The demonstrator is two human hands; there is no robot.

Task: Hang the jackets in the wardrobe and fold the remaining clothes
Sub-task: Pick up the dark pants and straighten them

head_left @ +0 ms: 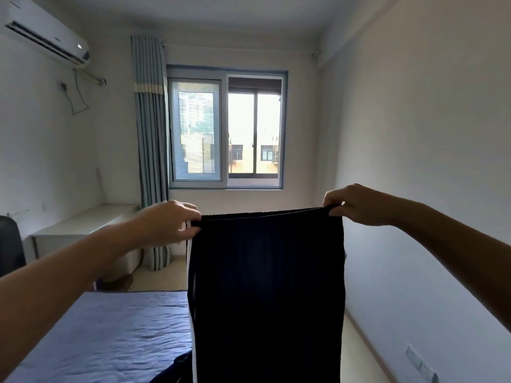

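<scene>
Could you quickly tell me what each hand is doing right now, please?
Left hand: pinching the left end of the dark trousers' waistband, holding them up.
Right hand: pinching the right end of the same waistband.

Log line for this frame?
dark trousers: held up, unfolded | left hand: grips waistband | right hand: grips waistband

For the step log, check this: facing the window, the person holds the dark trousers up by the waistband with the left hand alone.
Wrong on the hands. The head view shows both holding the waistband: the left hand pinches one end, the right hand the other. The rest stands: the dark trousers hang from it, before the window.
</scene>
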